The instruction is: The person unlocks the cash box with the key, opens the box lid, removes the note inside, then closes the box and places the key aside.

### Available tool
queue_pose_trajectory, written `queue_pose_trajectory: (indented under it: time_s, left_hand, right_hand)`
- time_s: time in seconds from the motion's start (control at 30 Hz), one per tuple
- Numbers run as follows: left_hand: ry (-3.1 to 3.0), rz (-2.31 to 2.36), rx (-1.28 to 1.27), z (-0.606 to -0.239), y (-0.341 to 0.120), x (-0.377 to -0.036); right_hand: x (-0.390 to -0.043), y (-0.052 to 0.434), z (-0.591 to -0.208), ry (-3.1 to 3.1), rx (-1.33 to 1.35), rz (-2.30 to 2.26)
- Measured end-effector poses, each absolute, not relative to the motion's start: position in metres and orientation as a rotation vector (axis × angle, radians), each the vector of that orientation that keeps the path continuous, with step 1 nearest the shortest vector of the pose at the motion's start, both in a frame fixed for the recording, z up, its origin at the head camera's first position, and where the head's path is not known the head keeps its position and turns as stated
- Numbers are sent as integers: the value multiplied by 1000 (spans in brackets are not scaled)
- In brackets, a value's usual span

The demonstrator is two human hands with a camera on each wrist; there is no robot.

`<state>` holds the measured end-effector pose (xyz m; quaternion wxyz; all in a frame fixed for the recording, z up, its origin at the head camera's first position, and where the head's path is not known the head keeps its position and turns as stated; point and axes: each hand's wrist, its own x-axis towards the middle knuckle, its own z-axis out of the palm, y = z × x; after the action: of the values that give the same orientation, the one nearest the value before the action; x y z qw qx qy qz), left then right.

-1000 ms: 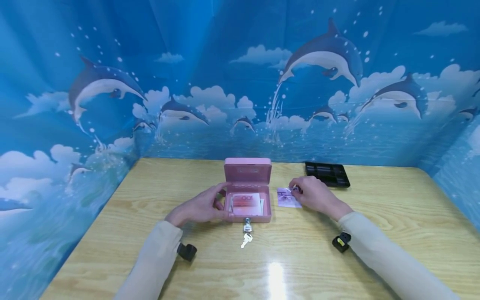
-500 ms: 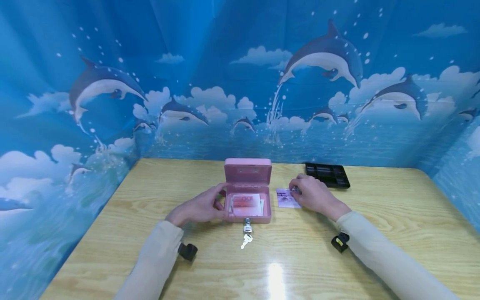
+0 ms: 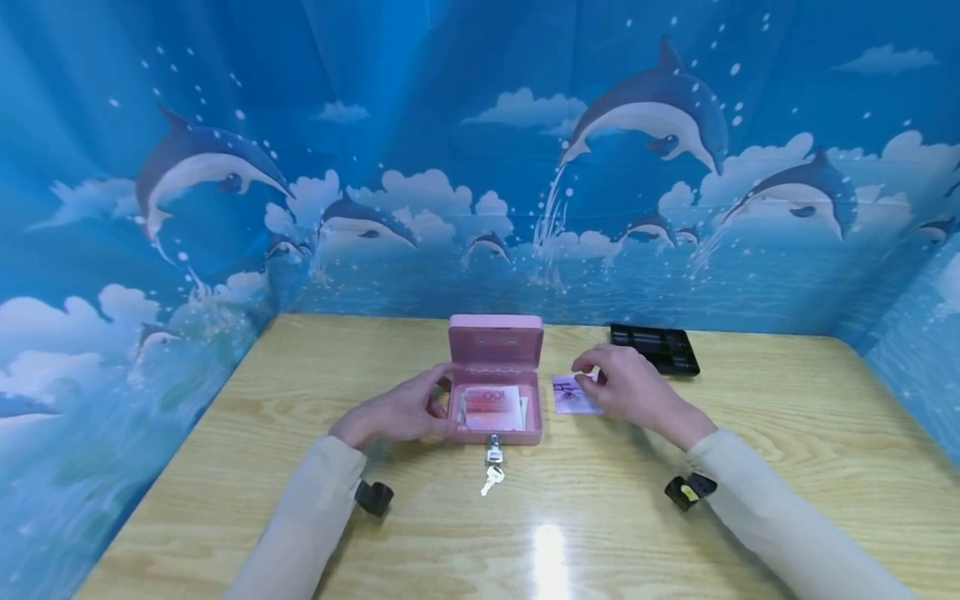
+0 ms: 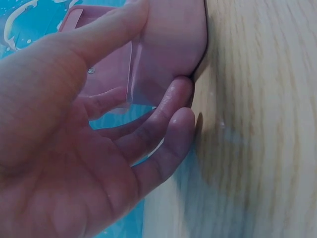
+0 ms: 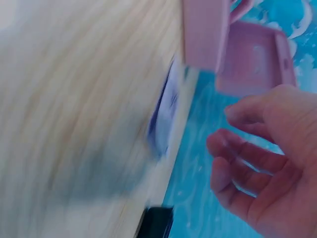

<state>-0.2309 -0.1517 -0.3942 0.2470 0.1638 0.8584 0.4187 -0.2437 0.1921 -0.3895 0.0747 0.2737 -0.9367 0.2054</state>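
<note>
A pink metal cash box [image 3: 495, 437] stands on the table with its lid [image 3: 496, 343] raised. My left hand [image 3: 405, 408] grips its left side, thumb along the front corner and fingers behind. In the left wrist view, its lower fingertips rest low against the box wall. Inside lie a red banknote [image 3: 491, 407] marked 100 and a pale slip partly beneath it. My right hand [image 3: 626, 383] hovers at the right edge of a flat purple printed packet [image 3: 572, 394]. The right wrist view shows its fingers loosely bent, apart from the packet, nothing visible between them.
A black compartment tray [image 3: 658, 350] lies at the back right, just behind my right hand. A silver lock [image 3: 494, 451] with keys [image 3: 492, 480] hangs at the box's front. A blue dolphin curtain [image 3: 480, 167] rises along the table's back and sides.
My right hand has lifted slightly from the packet and its fingers have loosened. The small silvery thing seen at its fingertips before is out of sight. My left hand stays on the box.
</note>
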Motion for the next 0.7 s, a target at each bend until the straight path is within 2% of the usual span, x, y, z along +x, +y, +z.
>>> queue_pose_trajectory:
  time_s: [0.33, 0.7]
  left_hand:
    - [2317, 1144, 501, -393, -152, -233]
    - [2333, 1152, 492, -397, -154, -232]
  right_hand:
    - [-217, 154, -392, -2641, 1010, 887]
    - [-216, 126, -402, -2704, 1069, 896]
